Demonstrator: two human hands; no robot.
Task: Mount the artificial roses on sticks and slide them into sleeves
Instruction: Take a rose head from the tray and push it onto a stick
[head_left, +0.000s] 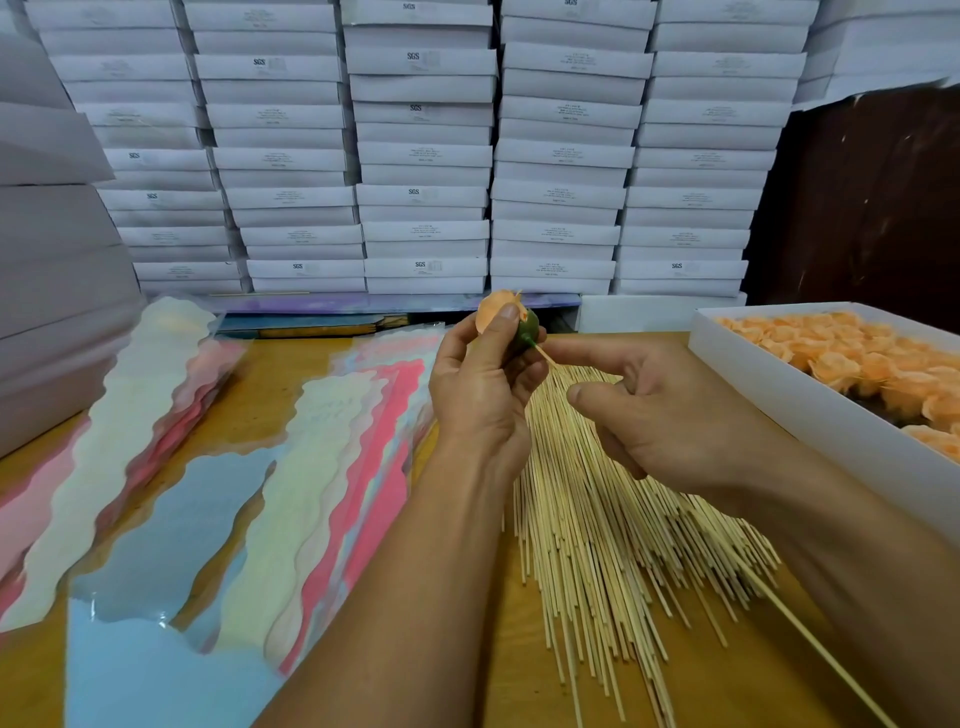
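Observation:
My left hand (480, 384) grips an orange artificial rose (493, 307) with a green base (527, 328), held up above the table's middle. A thin wooden stick (548, 357) enters that green base. My right hand (660, 410) pinches the stick lower down; the stick's long tail (810, 642) runs out toward the lower right. Under both hands lies a spread pile of wooden sticks (597, 535). Wavy-edged sleeves (322, 467) in white, pink, blue and pale green lie fanned out on the left.
A white box (779, 384) filled with several orange roses (852, 358) stands at the right. Stacks of white boxes (421, 156) form a wall behind the wooden table (540, 691). More pale boxes (47, 260) rise at the far left.

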